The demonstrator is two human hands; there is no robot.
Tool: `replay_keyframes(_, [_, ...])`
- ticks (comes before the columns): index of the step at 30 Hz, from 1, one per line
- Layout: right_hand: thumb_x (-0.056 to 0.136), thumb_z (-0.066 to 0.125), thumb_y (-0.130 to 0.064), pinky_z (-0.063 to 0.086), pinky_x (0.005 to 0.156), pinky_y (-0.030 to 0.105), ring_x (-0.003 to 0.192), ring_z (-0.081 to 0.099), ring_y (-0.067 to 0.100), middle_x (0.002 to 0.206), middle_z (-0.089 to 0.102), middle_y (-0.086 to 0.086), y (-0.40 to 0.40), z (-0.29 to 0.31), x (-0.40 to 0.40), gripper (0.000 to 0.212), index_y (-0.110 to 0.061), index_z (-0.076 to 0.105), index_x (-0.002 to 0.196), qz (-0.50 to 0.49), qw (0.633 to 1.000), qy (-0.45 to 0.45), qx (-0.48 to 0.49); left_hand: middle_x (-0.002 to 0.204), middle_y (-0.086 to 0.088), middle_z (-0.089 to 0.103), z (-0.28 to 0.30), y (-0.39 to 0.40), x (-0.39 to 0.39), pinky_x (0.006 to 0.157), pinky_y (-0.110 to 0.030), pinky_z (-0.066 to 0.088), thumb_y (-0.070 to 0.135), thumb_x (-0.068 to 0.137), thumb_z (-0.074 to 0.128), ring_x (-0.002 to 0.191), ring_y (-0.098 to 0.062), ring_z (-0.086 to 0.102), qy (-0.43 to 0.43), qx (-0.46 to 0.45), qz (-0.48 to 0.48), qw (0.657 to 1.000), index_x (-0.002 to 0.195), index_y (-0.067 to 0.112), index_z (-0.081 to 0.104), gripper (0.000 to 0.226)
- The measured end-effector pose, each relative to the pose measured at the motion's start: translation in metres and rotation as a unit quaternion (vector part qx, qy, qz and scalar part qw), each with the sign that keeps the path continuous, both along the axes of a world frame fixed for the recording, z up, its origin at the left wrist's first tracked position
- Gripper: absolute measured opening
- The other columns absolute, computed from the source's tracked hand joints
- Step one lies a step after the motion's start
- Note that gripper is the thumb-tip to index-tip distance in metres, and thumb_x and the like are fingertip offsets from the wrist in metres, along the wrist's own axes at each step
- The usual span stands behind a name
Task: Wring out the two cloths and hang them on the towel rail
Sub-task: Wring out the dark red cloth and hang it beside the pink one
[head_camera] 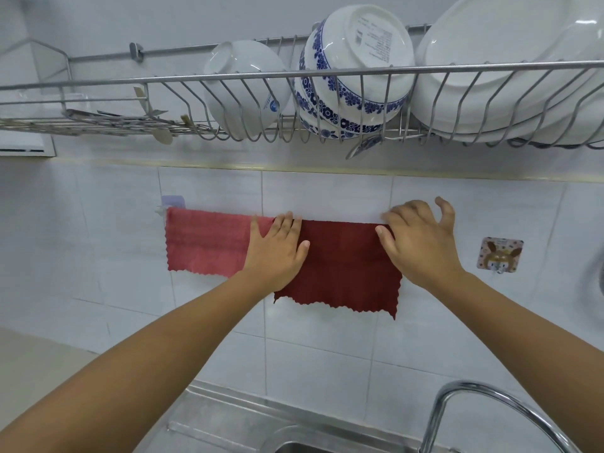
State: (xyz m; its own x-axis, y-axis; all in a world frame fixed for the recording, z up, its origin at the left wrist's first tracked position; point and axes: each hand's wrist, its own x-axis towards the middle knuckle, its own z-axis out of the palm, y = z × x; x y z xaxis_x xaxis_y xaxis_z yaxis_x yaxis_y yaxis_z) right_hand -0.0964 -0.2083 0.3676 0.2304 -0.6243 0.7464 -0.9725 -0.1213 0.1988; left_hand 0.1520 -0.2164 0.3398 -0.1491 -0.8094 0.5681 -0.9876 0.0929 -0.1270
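Against the tiled wall, both flat, unclenched hands smooth the dark red cloth [343,259] over the towel rail [163,209]: left hand [277,253], right hand [418,243]. Beside it hangs the pink cloth [202,240]. Hanging looks nearly finished; next, let go.

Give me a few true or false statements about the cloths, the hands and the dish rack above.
1. Both cloths hang on the rail. True: pink cloth, dark red cloth.
2. The left hand rests where the cloths meet. True.
3. The right hand grips the faucet. False: it is at the dark cloth's top right edge; the faucet is untouched.
4. The dish rack holds only cups. False: bowls, including a blue-patterned bowl.
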Motion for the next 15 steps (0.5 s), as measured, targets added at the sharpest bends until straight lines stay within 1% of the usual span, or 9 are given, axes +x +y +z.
replay_keyframes(1, [0.096,0.018,-0.049,0.004,0.112,0.054,0.129,0.044,0.018,0.123,0.064,-0.004,0.001,-0.002,0.000,0.055,-0.024,0.063,0.118,-0.006,1.000,0.012,0.007,0.161,-0.005,0.011,0.001,0.000,0.000,0.115,-0.061,-0.007,0.045,0.100,0.012,0.148,-0.016,0.008,-0.007,0.000,0.001,1.000,0.152,0.015,0.010,0.061])
replay_keyframes(3, [0.096,0.013,-0.052,-0.001,0.113,0.056,0.135,0.038,0.018,0.127,0.063,-0.005,0.001,-0.004,0.001,0.060,-0.025,0.060,0.121,-0.024,0.999,0.029,0.038,0.161,-0.005,0.012,0.004,-0.001,0.000,0.114,-0.062,-0.009,0.046,0.099,0.012,0.148,-0.016,0.009,-0.012,0.001,0.000,1.000,0.152,0.015,0.010,0.061])
replay_keyframes(6, [0.096,0.005,-0.058,-0.010,0.113,0.058,0.144,0.024,0.016,0.136,0.057,-0.008,-0.003,0.000,-0.003,0.066,-0.029,0.055,0.128,-0.032,0.996,0.052,0.059,0.161,-0.005,0.013,0.006,-0.002,0.000,0.112,-0.062,-0.012,0.046,0.099,0.012,0.148,-0.015,0.009,-0.014,0.009,0.004,1.000,0.152,0.015,0.010,0.061])
replay_keyframes(9, [0.092,-0.005,-0.063,-0.016,0.112,0.061,0.148,0.011,0.014,0.144,0.049,-0.013,-0.003,0.003,-0.012,0.073,-0.034,0.046,0.136,-0.031,0.994,0.072,0.070,0.161,-0.005,0.013,0.007,-0.004,0.003,0.111,-0.062,-0.013,0.045,0.099,0.012,0.148,-0.015,0.010,-0.020,0.016,0.008,1.000,0.152,0.015,0.010,0.061])
replay_keyframes(12, [0.090,-0.008,-0.064,-0.020,0.109,0.063,0.150,0.001,0.015,0.152,0.038,-0.015,-0.001,0.002,-0.013,0.076,-0.032,0.036,0.144,-0.035,0.993,0.086,0.077,0.161,-0.005,0.009,0.011,-0.005,0.005,0.111,-0.062,-0.013,0.046,0.099,0.011,0.148,-0.016,0.009,-0.028,0.025,0.008,0.999,0.152,0.015,0.006,0.061])
replay_keyframes(15, [0.091,-0.009,-0.064,-0.021,0.108,0.064,0.150,-0.003,0.018,0.155,0.033,-0.012,-0.001,0.002,-0.006,0.078,-0.030,0.031,0.147,-0.061,0.991,0.093,0.080,0.162,-0.005,0.006,0.013,-0.006,0.006,0.112,-0.064,-0.013,0.047,0.099,0.009,0.149,-0.016,0.007,-0.036,0.039,0.014,0.998,0.152,0.016,0.002,0.063])
